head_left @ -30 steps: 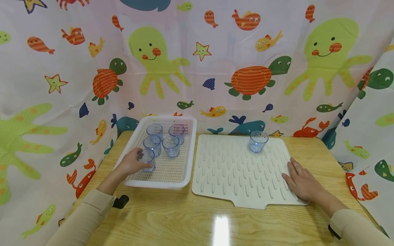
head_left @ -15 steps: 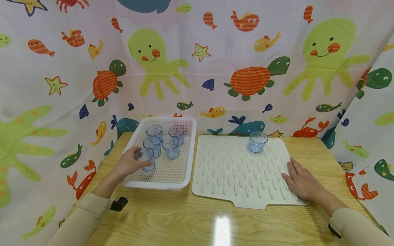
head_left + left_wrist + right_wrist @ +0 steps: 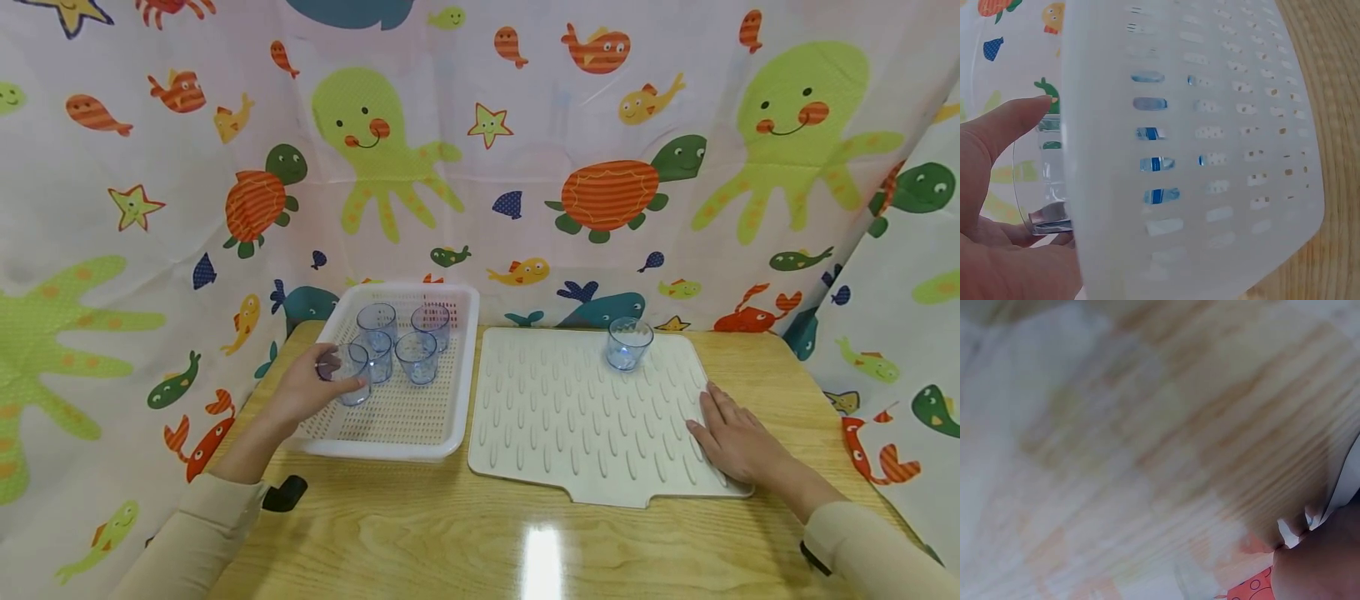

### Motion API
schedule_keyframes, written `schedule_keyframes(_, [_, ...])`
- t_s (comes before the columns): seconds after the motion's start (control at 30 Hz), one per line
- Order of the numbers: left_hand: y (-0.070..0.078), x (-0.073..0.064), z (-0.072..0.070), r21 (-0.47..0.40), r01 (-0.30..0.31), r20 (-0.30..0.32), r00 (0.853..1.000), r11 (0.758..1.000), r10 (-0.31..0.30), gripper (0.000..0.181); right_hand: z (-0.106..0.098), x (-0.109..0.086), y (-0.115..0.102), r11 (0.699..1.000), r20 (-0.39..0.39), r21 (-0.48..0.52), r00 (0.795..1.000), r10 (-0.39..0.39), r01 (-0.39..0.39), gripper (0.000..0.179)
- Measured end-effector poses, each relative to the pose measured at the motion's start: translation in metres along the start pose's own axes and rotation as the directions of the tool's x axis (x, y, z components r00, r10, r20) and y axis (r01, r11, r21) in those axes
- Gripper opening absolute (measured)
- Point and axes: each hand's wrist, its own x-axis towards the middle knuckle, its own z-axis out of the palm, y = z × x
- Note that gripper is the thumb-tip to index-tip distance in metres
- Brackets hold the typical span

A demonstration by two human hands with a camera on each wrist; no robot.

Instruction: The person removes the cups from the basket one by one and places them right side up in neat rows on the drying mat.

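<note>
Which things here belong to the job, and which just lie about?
Seemingly in use:
held glass, in the left hand
four glasses, in the white basket
ridged mat, under the right hand
single glass on it

Just background:
patterned curtain
wooden table

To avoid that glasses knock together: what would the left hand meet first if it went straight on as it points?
Probably the next glass in the basket, just beyond the held glass; the two overlap in the head view, so depth is unclear.
</note>
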Motion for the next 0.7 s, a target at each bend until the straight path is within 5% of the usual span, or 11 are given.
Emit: schedule_keyframes(0.7, [0.027, -0.007, 0.006, -0.081, -0.035, 0.024, 0.999, 0.996, 0.037, 0.097, -0.001, 0.001, 0.000, 1.000, 0.006, -0.011, 1.000, 0.000, 0.000, 0.087])
